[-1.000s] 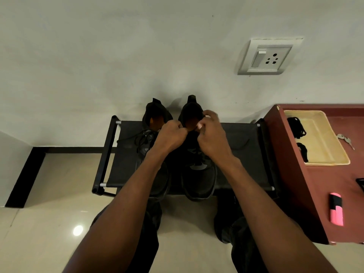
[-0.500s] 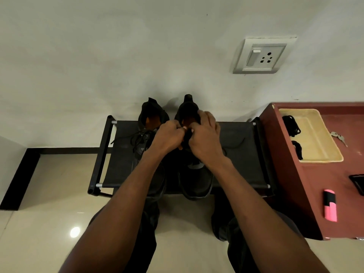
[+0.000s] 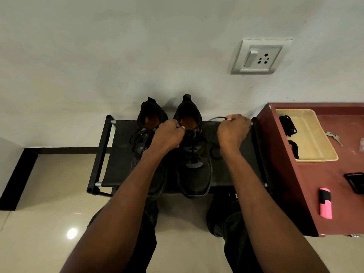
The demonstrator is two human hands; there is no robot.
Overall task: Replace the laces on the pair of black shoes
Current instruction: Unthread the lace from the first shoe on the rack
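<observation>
Head view: two black shoes of soft matte fabric stand side by side on a black rack (image 3: 118, 154), heels to the wall, toes toward the person. The left hand (image 3: 167, 136) grips the right shoe (image 3: 195, 174) at its collar. The right hand (image 3: 232, 131) pinches a thin black lace (image 3: 215, 118), stretched out to the right. The left shoe (image 3: 150, 119) has loose laces. No writing is readable.

Black shoes (image 3: 194, 168) matt knit-looking cloth, orange smooth insoles; lace (image 3: 215, 118) thin dark cord. Rack (image 3: 122, 154) matt black fabric shelf, black frame with shiny metal tube ends. Floor (image 3: 49, 223) glossy tile, reflects light. Wall (image 3: 118, 56) matt paint. Side table (image 3: 334, 194) reddish wood-look, smooth. Tray (image 3: 315, 134) cream plastic. Socket plate (image 3: 258, 56) smooth white plastic
</observation>
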